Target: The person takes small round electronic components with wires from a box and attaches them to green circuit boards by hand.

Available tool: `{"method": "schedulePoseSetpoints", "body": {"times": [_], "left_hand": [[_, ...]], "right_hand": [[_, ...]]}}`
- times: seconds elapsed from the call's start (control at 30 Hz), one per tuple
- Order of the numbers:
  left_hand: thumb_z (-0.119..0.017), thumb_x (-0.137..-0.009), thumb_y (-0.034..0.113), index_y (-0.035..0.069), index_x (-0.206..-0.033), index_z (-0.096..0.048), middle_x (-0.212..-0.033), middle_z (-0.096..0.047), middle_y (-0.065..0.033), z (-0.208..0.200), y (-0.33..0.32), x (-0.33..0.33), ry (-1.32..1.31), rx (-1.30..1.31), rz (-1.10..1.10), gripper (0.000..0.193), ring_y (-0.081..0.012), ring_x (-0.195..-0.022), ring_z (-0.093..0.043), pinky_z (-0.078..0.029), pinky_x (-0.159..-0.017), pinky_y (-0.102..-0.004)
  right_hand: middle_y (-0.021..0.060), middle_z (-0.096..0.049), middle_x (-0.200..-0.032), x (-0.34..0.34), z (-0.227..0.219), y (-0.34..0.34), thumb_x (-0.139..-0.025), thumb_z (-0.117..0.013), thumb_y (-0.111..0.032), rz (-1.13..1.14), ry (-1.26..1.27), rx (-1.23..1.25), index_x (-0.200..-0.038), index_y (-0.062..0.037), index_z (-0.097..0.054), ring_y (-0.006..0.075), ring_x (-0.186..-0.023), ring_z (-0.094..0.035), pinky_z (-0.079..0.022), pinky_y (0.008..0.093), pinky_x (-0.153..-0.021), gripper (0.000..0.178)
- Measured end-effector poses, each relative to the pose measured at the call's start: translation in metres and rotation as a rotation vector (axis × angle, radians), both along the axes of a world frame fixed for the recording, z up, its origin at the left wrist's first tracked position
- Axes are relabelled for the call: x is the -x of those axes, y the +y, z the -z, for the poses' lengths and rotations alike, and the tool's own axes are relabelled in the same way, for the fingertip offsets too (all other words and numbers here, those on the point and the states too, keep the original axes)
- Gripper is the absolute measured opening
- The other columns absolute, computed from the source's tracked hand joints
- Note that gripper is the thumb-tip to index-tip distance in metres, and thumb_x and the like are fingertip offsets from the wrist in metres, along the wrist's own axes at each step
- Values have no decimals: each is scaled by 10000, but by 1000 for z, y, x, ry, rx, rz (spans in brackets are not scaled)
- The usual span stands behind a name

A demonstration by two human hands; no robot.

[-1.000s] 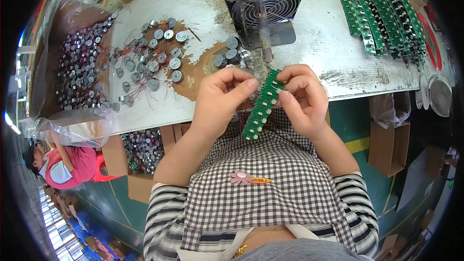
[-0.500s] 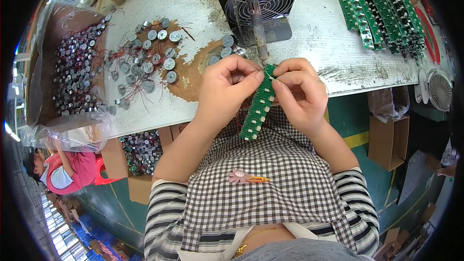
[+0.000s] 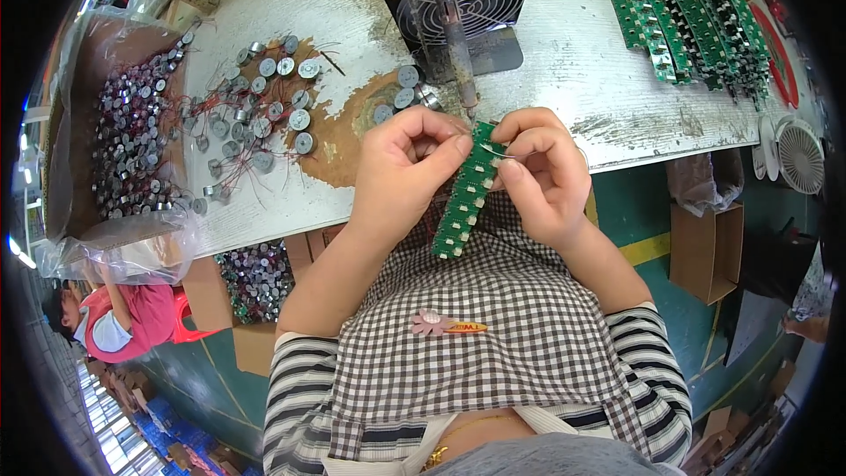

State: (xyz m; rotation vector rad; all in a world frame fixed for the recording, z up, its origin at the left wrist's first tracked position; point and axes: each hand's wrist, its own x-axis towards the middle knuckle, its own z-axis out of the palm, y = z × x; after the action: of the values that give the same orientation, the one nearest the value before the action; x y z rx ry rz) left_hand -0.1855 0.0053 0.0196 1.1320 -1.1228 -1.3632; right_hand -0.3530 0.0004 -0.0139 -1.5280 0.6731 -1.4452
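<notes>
A strip of green circuit boards (image 3: 465, 203) with a row of small white connectors hangs tilted between my hands, over the table's front edge. My left hand (image 3: 401, 163) pinches its upper left edge with thumb and forefinger; whatever else is in those fingers is hidden. On the other side my right hand (image 3: 548, 172) has its fingers curled and closed round a thin silvery wire (image 3: 490, 151), which crosses the strip's upper part. Just above the strip's top end points the tip of a soldering iron (image 3: 460, 57), fixed upright with its handle up. Contact between tip and board cannot be made out.
A black fan (image 3: 498, 0) stands behind the iron. Small round motors (image 3: 262, 128) with red wires lie at left, beside a carton (image 3: 75, 132) of more. Stacked green boards (image 3: 665, 26) lie far right, near a white fan (image 3: 800, 161). Another person (image 3: 123, 322) sits at left.
The whole view has shifted slightly. My right thumb has moved a little down and away from the iron's tip, and more of the silvery wire shows. My left hand keeps its pinch.
</notes>
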Motion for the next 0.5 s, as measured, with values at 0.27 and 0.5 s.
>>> {"method": "schedulePoseSetpoints", "body": {"times": [0.27, 0.5], "left_hand": [[-613, -887, 87, -9, -905, -552, -860, -616, -45, 5, 3, 7, 130, -17, -67, 115, -51, -723, -560, -454, -630, -177], [-610, -888, 81, -7, -885, -542, -839, -607, -35, 4, 0, 9, 85, 4, -94, 111, -49, -717, -572, -465, -620, -183]], "right_hand": [[141, -573, -940, -7, -6, -3, -805, -592, 89, 101, 113, 59, -841, 39, -542, 88, -623, -578, -487, 203, -508, 80], [127, -578, -923, -5, -14, -10, -792, -611, 86, 140, 217, 134, -843, 33, -553, 92, -618, -573, -487, 201, -506, 94]]}}
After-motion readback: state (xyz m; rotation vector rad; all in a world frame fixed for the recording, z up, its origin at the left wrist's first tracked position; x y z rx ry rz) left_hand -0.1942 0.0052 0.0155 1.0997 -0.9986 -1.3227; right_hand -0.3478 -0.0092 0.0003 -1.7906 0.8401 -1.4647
